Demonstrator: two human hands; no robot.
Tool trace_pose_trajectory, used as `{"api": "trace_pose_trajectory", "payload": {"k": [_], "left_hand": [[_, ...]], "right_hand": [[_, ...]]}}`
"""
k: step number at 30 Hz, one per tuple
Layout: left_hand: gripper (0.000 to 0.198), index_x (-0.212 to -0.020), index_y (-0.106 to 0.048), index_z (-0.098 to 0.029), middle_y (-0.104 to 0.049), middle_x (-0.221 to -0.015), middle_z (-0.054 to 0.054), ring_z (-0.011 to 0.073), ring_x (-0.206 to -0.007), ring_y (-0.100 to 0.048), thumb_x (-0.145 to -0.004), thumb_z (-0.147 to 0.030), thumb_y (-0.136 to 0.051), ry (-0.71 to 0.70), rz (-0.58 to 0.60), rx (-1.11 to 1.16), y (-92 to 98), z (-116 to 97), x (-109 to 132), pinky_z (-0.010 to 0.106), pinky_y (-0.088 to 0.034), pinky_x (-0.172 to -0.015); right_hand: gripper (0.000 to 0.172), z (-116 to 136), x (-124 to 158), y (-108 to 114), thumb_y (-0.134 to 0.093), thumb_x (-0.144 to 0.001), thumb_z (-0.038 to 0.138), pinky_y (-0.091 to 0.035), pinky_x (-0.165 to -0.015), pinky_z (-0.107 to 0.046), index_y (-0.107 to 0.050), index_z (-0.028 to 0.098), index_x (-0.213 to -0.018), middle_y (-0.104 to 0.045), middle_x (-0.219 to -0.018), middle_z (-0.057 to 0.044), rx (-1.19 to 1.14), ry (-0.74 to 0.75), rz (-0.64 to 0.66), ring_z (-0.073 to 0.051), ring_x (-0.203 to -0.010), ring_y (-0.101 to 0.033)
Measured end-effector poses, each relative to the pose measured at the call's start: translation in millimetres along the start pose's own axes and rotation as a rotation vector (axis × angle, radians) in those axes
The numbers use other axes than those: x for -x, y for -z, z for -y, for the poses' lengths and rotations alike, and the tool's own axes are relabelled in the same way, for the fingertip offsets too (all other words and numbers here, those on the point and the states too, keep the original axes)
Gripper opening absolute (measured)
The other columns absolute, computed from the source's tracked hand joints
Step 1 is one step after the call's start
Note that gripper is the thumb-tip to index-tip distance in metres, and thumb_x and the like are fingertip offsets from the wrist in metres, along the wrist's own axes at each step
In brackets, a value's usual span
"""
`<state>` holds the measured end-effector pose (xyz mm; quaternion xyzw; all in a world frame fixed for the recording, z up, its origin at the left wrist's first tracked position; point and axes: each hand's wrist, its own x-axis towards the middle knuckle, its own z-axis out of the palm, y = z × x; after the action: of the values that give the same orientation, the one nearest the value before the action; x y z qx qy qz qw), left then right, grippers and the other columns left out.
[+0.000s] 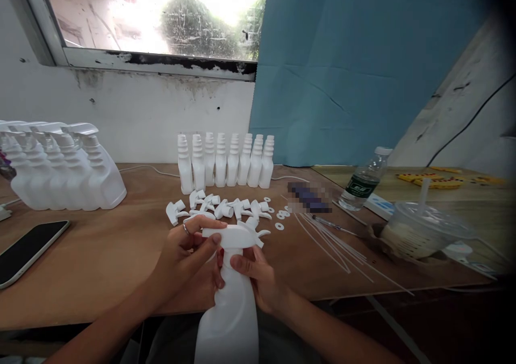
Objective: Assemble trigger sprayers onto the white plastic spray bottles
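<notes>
A white plastic spray bottle (231,310) stands upright before me at the table's near edge, with a white trigger spray head (231,236) on its neck. My left hand (189,259) pinches the nozzle end of that head between thumb and fingers. Around the neck just below the head, my right hand (260,278) is closed, its thumb in front. Just beyond my hands lies a loose pile of white trigger spray heads (223,209). Several small white washers (279,226) are scattered to the right of the pile.
Several white bottles without heads (220,162) stand in a row at the back. Bottles with heads (68,170) stand left, behind a phone (32,251). Thin white tubes (330,240), a water bottle (365,181) and a lidded cup (419,229) are on the right.
</notes>
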<state>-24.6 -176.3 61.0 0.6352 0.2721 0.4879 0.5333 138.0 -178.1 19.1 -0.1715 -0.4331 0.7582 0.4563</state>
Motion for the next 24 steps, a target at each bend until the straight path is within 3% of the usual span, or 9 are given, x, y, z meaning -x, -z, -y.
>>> {"api": "trace_pose_trajectory", "payload": {"k": [6, 13, 15, 18, 20, 24], "left_hand": [[0.021, -0.105, -0.057, -0.017, -0.064, -0.06, 0.0, 0.0177, -0.044, -0.066, -0.093, -0.033, -0.058, 0.013, -0.001, 0.017, -0.4, -0.1, 1.2, 0.026, -0.052, -0.043], [0.045, -0.134, -0.043, -0.018, -0.06, -0.06, -0.003, 0.0189, -0.049, -0.068, -0.095, -0.038, -0.054, 0.066, 0.054, 0.008, -0.7, -1.2, 3.6, 0.028, -0.055, -0.049], [0.053, -0.141, -0.036, -0.02, -0.063, -0.068, -0.001, 0.0154, -0.051, -0.066, -0.094, -0.039, -0.054, 0.036, 0.025, -0.121, 4.2, -0.9, 3.3, 0.025, -0.053, -0.051], [0.055, -0.141, -0.038, -0.024, -0.067, -0.097, 0.005, 0.0096, -0.056, -0.06, -0.092, -0.041, -0.057, 0.034, -0.027, -0.365, 18.4, -1.6, 3.2, 0.022, -0.049, -0.053], [0.049, -0.134, -0.047, -0.023, -0.066, -0.101, 0.006, 0.0101, -0.061, -0.058, -0.09, -0.043, -0.058, 0.085, 0.048, -0.484, 28.7, -4.7, 4.9, 0.022, -0.047, -0.056], [0.038, -0.121, -0.06, -0.021, -0.067, -0.089, 0.003, 0.0139, -0.072, -0.058, -0.091, -0.045, -0.055, 0.229, 0.354, -0.604, 37.4, -13.6, 14.1, 0.021, -0.045, -0.062]], "right_hand": [[0.032, -1.5, 0.0, 0.5, -0.07, -0.079, 0.043, -0.046, -0.054, -0.027, -0.06, 0.013, -0.087, -0.06, -0.061, -0.004, -0.018, 0.051, 0.035, -0.017, -0.058, -0.057], [0.021, 3.0, 5.5, -8.6, -0.071, -0.079, 0.032, -0.043, -0.054, -0.025, -0.059, 0.015, -0.083, -0.06, -0.061, -0.003, -0.001, 0.076, 0.001, -0.013, -0.056, -0.053], [0.02, 7.9, 6.1, -6.8, -0.07, -0.078, 0.031, -0.044, -0.055, -0.026, -0.058, 0.015, -0.084, -0.06, -0.061, -0.003, 0.013, 0.048, 0.015, -0.013, -0.056, -0.053], [0.023, 15.8, 5.4, -0.2, -0.067, -0.074, 0.032, -0.045, -0.055, -0.026, -0.06, 0.013, -0.086, -0.061, -0.063, -0.005, 0.017, -0.093, 0.096, -0.015, -0.057, -0.054], [0.023, 21.7, 4.9, 2.2, -0.062, -0.069, 0.029, -0.044, -0.055, -0.026, -0.062, 0.013, -0.085, -0.061, -0.066, -0.006, 0.029, -0.152, 0.116, -0.015, -0.058, -0.055], [0.011, 39.5, 5.5, -2.2, -0.053, -0.065, 0.02, -0.043, -0.058, -0.025, -0.06, 0.014, -0.069, -0.057, -0.066, -0.003, 0.025, -0.057, 0.03, -0.013, -0.058, -0.051]]}}
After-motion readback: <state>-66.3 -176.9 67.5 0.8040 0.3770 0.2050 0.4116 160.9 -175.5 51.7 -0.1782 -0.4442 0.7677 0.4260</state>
